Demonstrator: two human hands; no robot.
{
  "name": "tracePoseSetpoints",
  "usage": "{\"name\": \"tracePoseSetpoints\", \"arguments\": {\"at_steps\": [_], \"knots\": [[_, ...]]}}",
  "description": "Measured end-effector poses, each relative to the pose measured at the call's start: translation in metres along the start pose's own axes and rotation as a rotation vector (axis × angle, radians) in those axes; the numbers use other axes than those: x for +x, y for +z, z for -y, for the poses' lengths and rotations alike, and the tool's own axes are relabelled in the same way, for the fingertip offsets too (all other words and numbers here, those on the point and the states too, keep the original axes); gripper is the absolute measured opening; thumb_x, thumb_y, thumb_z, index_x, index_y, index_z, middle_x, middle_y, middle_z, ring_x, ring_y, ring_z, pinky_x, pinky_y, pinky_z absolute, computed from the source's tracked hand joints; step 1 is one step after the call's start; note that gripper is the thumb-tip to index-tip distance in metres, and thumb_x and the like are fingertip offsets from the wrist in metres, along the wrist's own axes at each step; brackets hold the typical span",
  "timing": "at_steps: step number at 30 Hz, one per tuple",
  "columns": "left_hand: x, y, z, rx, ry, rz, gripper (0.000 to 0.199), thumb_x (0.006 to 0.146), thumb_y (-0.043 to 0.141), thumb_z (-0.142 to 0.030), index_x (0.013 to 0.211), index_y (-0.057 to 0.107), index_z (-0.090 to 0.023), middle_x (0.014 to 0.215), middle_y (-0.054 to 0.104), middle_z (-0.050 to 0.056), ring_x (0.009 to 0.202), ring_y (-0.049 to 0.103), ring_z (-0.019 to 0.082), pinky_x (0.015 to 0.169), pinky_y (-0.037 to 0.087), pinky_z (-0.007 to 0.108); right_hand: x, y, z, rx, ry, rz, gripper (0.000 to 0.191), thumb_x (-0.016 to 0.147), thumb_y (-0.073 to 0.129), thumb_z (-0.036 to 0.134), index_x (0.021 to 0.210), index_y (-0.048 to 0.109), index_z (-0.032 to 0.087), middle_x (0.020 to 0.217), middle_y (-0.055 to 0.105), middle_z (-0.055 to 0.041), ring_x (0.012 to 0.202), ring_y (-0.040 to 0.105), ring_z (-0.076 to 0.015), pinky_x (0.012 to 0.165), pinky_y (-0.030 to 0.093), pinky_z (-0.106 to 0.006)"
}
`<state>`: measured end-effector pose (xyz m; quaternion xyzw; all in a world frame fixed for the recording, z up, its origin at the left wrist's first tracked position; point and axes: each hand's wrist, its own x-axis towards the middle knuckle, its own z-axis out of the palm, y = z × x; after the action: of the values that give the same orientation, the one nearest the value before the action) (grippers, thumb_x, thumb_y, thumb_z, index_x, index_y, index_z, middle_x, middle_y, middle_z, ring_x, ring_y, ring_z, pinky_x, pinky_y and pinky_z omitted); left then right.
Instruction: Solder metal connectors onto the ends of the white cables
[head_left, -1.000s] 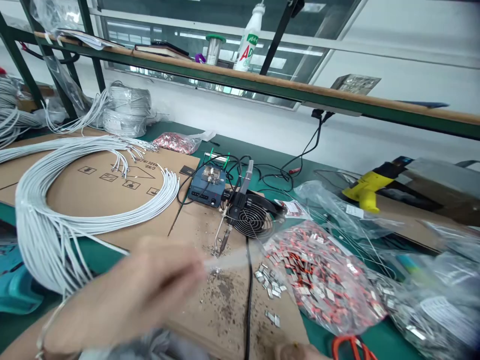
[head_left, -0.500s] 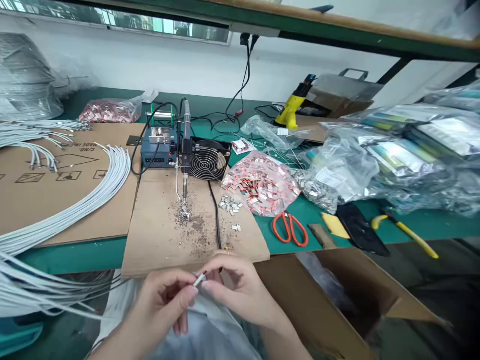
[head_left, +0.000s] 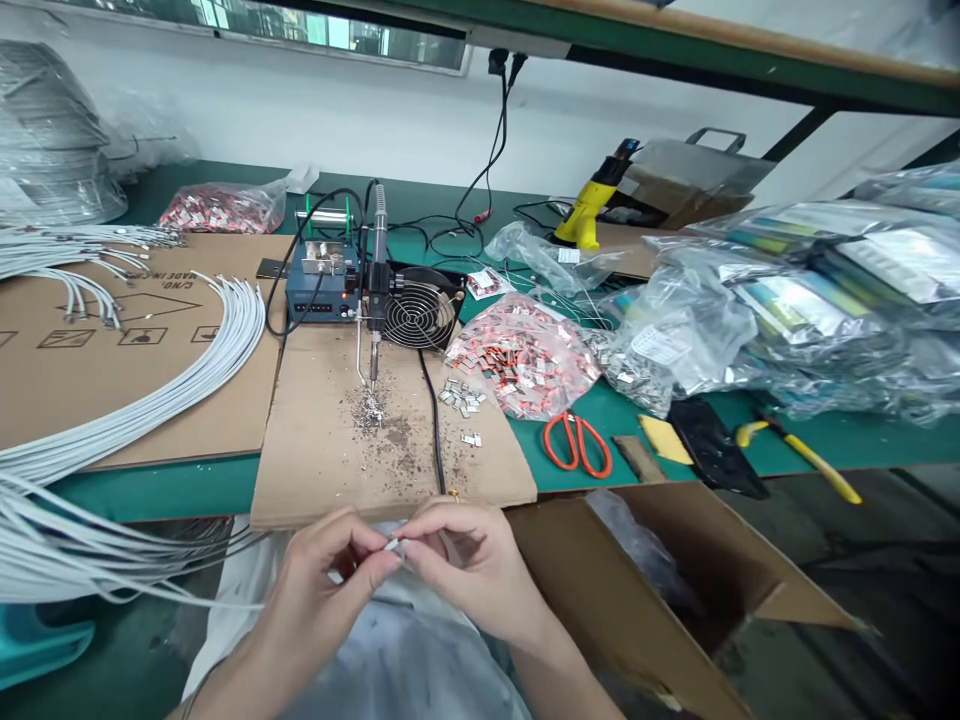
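With left hand (head_left: 311,570), thumb and forefinger drawn narrow, pinches small white piece (head_left: 395,546) from 8 o'clock (taking 12 as straight away from the body); with right hand (head_left: 480,570), grips the same piece from 4 o'clock, thumb and forefinger likewise close together; so holds 1 piece between 2 hands, touching both, with neither nearer; probably has its long axis running across from 1 set of fingertips to the other, but cannot tell firmly with the ends covered.

Holds it on the body's side of cardboard sheet (head_left: 315,440); from the piece, finds soldering iron (head_left: 375,290) close to 12 o'clock, tip down toward grey scatter (head_left: 375,410); finds loose metal connectors (head_left: 461,397) at 1 o'clock, with bag of red and silver parts (head_left: 525,355) just beyond; finds orange-handled scissors (head_left: 579,437) at 2 o'clock, and open carton (head_left: 600,590) between 3 and 4; has white cable bundle (head_left: 225,350) between 10 and 11 o'clock; sees 1 white cable (head_left: 225,604) reach the left forearm and vanish there; cannot tell of any link to the held piece.
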<state>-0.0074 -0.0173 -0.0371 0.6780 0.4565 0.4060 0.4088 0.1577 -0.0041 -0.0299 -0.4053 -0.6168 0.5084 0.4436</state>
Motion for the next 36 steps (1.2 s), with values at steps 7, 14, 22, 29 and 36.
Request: {"name": "tracePoseSetpoints", "arguments": {"at_steps": [7, 14, 22, 29, 36], "knots": [[0.003, 0.001, -0.002, 0.075, 0.106, -0.081, 0.018, 0.081, 0.059, -0.018, 0.064, 0.054, -0.014, 0.058, 0.050, -0.001, 0.054, 0.046, 0.008, 0.051, 0.036, 0.016, -0.003, 0.004, 0.000, -0.044, -0.077, -0.082, 0.014, 0.074, 0.059, 0.016, 0.074, 0.071, 0.009, 0.057, 0.061, -0.0078, 0.047, 0.049, -0.0105, 0.044, 0.036, -0.021], [0.006, 0.001, -0.006, 0.018, 0.048, -0.034, 0.021, 0.081, 0.059, -0.021, 0.062, 0.054, -0.013, 0.058, 0.049, 0.000, 0.054, 0.046, 0.007, 0.050, 0.036, 0.016, -0.003, -0.001, 0.009, -0.181, -0.265, -0.054, 0.012, 0.076, 0.059, 0.011, 0.078, 0.070, 0.009, 0.051, 0.055, -0.0023, 0.043, 0.039, -0.0063, 0.041, 0.031, -0.019], [0.007, 0.000, -0.004, 0.013, 0.122, -0.075, 0.019, 0.080, 0.060, -0.016, 0.063, 0.051, -0.013, 0.059, 0.048, -0.001, 0.054, 0.046, 0.007, 0.050, 0.036, 0.017, -0.001, 0.010, 0.002, 0.006, -0.161, -0.158, 0.008, 0.069, 0.059, 0.012, 0.063, 0.064, 0.011, 0.048, 0.053, -0.0028, 0.040, 0.037, -0.0069, 0.038, 0.028, -0.019], [0.011, 0.003, -0.004, 0.122, 0.342, -0.232, 0.016, 0.077, 0.056, -0.002, 0.070, 0.050, -0.015, 0.059, 0.047, -0.002, 0.054, 0.047, 0.007, 0.050, 0.037, 0.016, -0.001, 0.042, -0.016, 0.785, 0.172, -0.206, 0.018, 0.064, 0.075, 0.029, 0.066, 0.062, 0.017, 0.054, 0.060, -0.0004, 0.039, 0.039, -0.0038, 0.042, 0.032, -0.016], [0.007, -0.004, -0.006, -0.200, -0.071, -0.032, 0.017, 0.082, 0.057, -0.023, 0.068, 0.059, -0.013, 0.055, 0.053, 0.000, 0.047, 0.048, 0.007, 0.045, 0.038, 0.016, 0.004, 0.020, -0.015, 0.613, 0.165, 0.043, 0.021, 0.072, 0.071, 0.030, 0.087, 0.066, 0.016, 0.045, 0.044, 0.0056, 0.038, 0.030, -0.0028, 0.042, 0.025, -0.016]]}}
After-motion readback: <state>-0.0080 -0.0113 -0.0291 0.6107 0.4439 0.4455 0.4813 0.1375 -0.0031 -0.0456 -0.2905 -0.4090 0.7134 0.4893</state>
